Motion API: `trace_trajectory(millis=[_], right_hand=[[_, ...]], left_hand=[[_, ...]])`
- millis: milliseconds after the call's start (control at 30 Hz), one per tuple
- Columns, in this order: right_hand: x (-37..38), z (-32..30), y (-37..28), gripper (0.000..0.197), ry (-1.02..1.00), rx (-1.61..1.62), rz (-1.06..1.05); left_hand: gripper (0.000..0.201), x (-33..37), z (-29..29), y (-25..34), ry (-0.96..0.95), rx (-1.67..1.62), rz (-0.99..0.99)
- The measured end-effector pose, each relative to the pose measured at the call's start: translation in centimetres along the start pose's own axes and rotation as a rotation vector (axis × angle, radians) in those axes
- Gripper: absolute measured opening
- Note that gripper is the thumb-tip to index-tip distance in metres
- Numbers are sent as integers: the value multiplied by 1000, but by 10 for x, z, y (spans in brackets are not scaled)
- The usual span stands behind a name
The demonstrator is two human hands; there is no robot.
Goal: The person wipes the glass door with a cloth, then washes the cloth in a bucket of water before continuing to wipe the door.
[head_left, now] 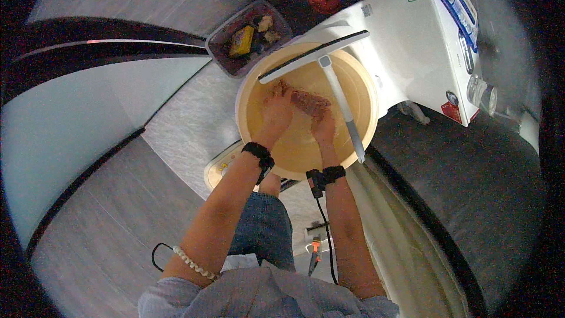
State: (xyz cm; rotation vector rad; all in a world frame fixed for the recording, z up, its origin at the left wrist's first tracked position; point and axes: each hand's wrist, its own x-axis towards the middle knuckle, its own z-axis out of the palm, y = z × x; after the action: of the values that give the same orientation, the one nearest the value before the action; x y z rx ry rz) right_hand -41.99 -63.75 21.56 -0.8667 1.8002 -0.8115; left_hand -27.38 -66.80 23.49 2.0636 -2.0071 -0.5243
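Note:
A round yellow basin [372, 109] stands before me, its inside the same yellow. Low inside it, my left hand [276, 113] and my right hand [322, 125] hold a crumpled reddish-brown piece [310, 103] that looks like a wet rag; its exact kind I cannot make out. The left fingers are curled at its left end, the right fingers at its right end. Across the basin's rim rests a squeegee [338, 88], its long blade over the far side and its grey-white handle slanting down past the right rim. Both wrists wear black straps.
Beyond the basin, a dark plastic tub [219, 53] holds a yellow packet [241, 41] and pale lumps. A red plunger [323, 0] stands farther back. A large white unit [406, 41] flanks the right, with a clear jar [484, 95] beside it. A frosted panel [88, 112] curves along the left.

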Motion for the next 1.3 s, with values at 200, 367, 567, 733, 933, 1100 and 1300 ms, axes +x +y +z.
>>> trace_trajectory(millis=[200, 367, 567, 733, 933, 1100, 1300], right_hand=[[5, 0, 60, 32, 36, -269, 20], [22, -11, 55, 31, -377, 613, 580], [6, -16, 1, 37, -549, 1026, 567], [-16, -9, 23, 30, -406, 1254, 495], [-2, -19, 45, 31, -664, 1100, 436], [-18, -20, -27, 34, -635, 688, 452], [2, -16, 55, 26, 16, -583, -60]], left_hand=[[32, -15, 37, -5, -422, -285, -419], [27, -32, 36, 13, -482, -673, -347], [32, -42, -58, 59, -491, -858, 15], [34, -43, -44, 66, -228, -557, 190], [31, -30, -29, 59, -332, -434, 116], [26, -3, -27, 20, -367, -561, -142], [24, -8, 9, -1, 105, -18, 116]])
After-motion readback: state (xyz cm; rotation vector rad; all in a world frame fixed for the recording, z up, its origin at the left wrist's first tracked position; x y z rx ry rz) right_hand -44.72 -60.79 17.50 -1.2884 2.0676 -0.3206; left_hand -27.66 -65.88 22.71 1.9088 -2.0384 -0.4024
